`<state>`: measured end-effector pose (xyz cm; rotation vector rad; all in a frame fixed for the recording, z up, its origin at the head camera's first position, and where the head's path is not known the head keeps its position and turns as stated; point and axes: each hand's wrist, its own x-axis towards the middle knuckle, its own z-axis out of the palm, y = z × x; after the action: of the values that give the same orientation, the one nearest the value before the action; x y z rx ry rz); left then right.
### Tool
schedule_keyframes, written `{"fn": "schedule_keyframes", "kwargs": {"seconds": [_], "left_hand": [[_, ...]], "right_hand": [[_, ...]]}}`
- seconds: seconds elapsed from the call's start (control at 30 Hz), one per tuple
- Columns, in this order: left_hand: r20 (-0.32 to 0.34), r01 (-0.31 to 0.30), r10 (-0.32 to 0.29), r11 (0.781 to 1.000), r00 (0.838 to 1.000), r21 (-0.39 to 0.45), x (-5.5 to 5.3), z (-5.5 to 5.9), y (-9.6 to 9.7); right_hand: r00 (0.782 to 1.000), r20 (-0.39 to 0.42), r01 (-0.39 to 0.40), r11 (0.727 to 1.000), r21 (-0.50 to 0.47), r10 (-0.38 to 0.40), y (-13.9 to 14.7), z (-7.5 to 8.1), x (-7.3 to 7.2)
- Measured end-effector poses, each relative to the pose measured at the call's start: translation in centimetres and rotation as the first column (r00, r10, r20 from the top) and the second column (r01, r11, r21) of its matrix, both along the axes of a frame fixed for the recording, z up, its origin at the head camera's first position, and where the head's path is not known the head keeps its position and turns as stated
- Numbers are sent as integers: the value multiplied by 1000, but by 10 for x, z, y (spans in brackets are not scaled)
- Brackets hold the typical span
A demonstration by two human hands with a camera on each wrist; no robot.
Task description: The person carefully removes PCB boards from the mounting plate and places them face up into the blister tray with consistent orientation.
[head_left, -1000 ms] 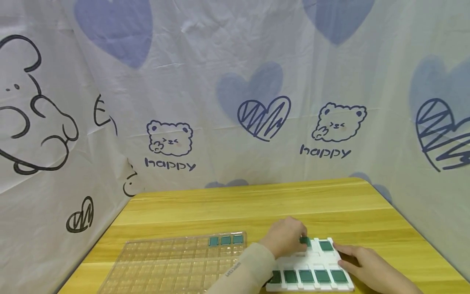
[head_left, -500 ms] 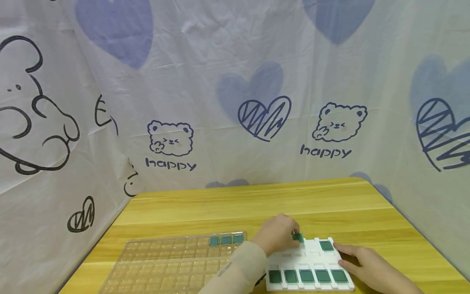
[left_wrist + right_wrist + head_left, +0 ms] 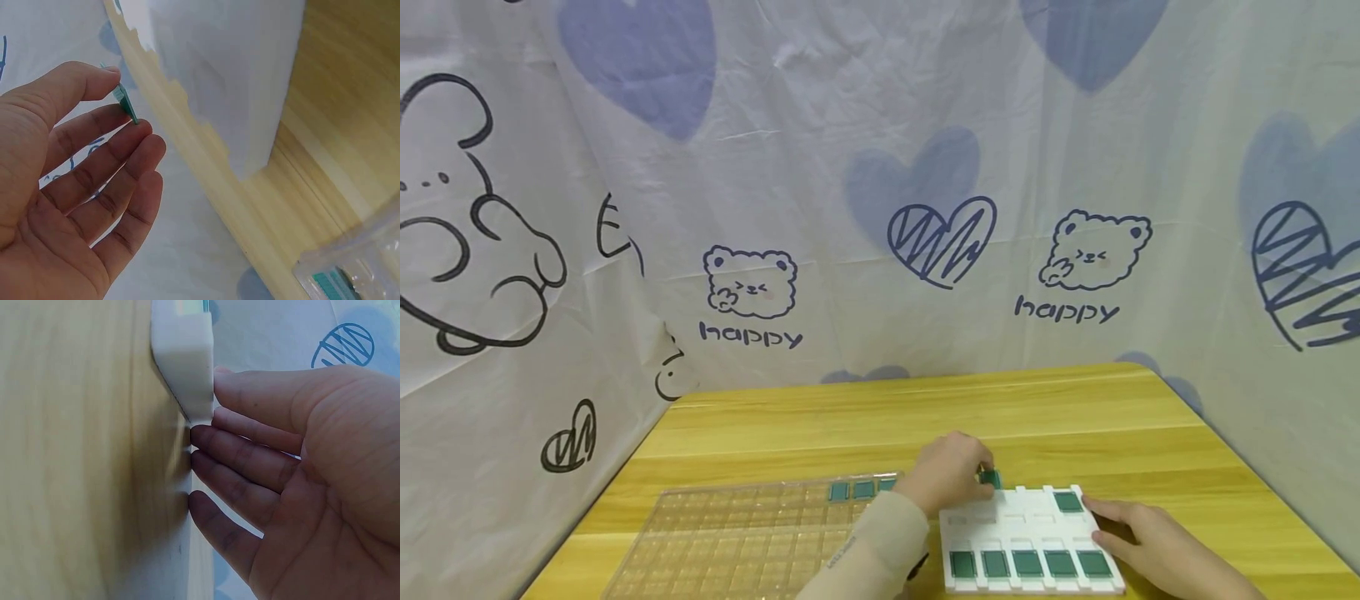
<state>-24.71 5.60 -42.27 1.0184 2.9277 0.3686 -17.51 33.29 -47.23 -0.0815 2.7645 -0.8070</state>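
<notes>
Thumb and fingertips of my left hand (image 3: pixel 947 473) pinch a small green square chip (image 3: pixel 991 478), held above the far edge of a white slotted tray (image 3: pixel 1000 533). In the left wrist view, that chip (image 3: pixel 124 99) is seen nearly edge-on, and the other fingers are loosely bent. Several like chips lie along the tray's near row, and one chip (image 3: pixel 1067 502) sits at its far right corner. My right hand (image 3: pixel 1153 542) rests against the tray's right side. The right wrist view shows its thumb and extended fingers at the tray's edge (image 3: pixel 184 347).
A clear plastic tray (image 3: pixel 737 533) with many small compartments lies to the left, partly behind the left sleeve (image 3: pixel 880 542). Green chips (image 3: pixel 839 492) sit in its far right compartments. The wooden table (image 3: pixel 850 425) ends at a printed cloth (image 3: pixel 850 333) behind.
My left hand has moved left along the tray's far side with the chip, lifting it off the far row. The right hand has stayed at the tray's right side.
</notes>
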Motion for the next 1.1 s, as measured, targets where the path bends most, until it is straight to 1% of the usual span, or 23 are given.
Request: {"fn": "schedule_keyframes", "kwargs": {"seconds": [0.17, 0.4, 0.5, 0.67, 0.73, 0.87, 1.0, 1.1], "left_hand": [[-4, -11, 11, 1000, 1000, 11, -2, 1, -7], [-33, -1, 3, 999, 999, 40, -4, 0, -18], [-30, -1, 3, 998, 1000, 61, -4, 0, -23], [-33, -2, 4, 998, 999, 58, -6, -1, -29], [-40, -2, 4, 999, 999, 49, -6, -3, -31], [-31, -10, 12, 999, 999, 48, -5, -5, -36], [-22, -19, 20, 998, 1000, 63, -6, -4, -40], [-30, -24, 26, 998, 999, 58, -7, -4, -43]], "right_hand": [[1000, -12, -11, 1000, 3, 11, 0, 1, -2], [999, -23, -23, 1000, 10, 24, 0, 2, -3], [999, -31, -29, 1000, 13, 29, 0, 3, -3], [998, -52, -39, 999, -5, 39, 1, 2, -2], [998, -51, -45, 999, -21, 44, 2, 1, -1], [999, -15, -43, 998, -45, 42, 3, -2, -1], [999, 14, -34, 998, -46, 34, 4, -4, -3], [999, 17, -33, 998, -46, 34, 4, -4, -5]]}}
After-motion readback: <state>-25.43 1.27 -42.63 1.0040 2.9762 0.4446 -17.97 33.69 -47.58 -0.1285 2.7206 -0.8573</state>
